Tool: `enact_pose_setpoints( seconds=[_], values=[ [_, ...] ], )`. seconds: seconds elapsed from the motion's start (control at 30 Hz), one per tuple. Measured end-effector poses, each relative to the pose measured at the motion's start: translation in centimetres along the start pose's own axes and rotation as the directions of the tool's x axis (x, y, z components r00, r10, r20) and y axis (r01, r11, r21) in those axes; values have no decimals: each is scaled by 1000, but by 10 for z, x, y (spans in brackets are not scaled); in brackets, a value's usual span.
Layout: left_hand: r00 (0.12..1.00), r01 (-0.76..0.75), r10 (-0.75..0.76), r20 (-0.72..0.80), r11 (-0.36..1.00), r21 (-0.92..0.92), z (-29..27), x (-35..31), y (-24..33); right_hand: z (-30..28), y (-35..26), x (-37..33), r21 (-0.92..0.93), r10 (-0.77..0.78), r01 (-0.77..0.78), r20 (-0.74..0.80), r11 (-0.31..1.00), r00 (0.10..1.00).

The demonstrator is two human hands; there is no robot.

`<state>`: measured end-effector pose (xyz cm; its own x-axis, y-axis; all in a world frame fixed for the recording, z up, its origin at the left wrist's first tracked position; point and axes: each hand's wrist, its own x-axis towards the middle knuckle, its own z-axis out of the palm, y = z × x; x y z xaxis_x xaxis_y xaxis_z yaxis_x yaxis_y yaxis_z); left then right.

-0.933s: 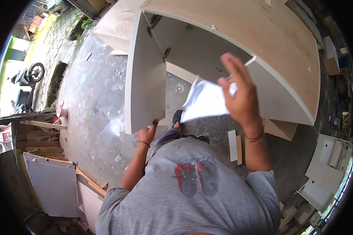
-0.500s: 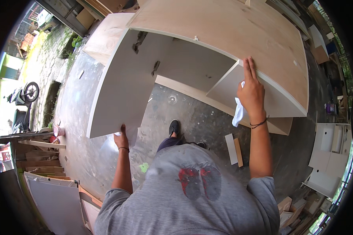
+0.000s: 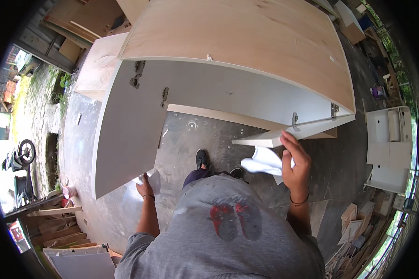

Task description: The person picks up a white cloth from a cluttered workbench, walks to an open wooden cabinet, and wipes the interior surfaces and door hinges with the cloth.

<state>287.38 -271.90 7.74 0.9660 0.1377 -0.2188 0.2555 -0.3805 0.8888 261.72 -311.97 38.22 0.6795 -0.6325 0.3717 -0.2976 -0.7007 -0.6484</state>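
Note:
A cabinet with a bare plywood top (image 3: 237,35) stands in front of me, two white doors swung out toward me. My left hand (image 3: 145,187) is closed at the near edge of the left door (image 3: 125,125). Something whitish and see-through (image 3: 153,180) shows beside those fingers; I cannot make out what it is. My right hand (image 3: 297,165) has a white cloth (image 3: 260,161) hanging from it, and its fingertips touch the edge of the right door (image 3: 307,131). Metal hinges (image 3: 165,96) show on the left door, and more hinges (image 3: 295,118) on the right one.
Another plywood box (image 3: 97,65) stands beyond the cabinet at the left. White cabinet units (image 3: 388,149) are at the far right. Stacked boards (image 3: 79,260) lean at the lower left, offcuts (image 3: 356,223) at the lower right. A motorcycle wheel (image 3: 27,151) shows outside.
The right door has swung open toward me, bringing its hinges into view. My right hand has come down from the cabinet's top edge to that door, cloth still in it. My left hand stays by the left door.

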Motion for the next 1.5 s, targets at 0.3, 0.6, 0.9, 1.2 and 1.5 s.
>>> enact_pose_setpoints(
  seconds=[0.3,0.6,0.9,1.2,1.5],
  values=[
    [827,-88,-133,546,929,359,71,-14,31,-50,-15,-66,187,297,-291,-5,938,955],
    [742,-192,-14,670,953,232,136,44,63,-83,-38,-111,66,600,-600,-186,798,778],
    [673,-155,-51,738,966,208,140,52,42,-109,-24,-141,-207,623,-724,-391,657,677],
    [726,-86,-92,682,971,223,124,40,50,-30,43,-76,-77,626,-658,-243,749,741],
    [883,14,-101,458,982,189,70,-2,71,182,229,33,214,510,-560,248,800,824]
  ],
)
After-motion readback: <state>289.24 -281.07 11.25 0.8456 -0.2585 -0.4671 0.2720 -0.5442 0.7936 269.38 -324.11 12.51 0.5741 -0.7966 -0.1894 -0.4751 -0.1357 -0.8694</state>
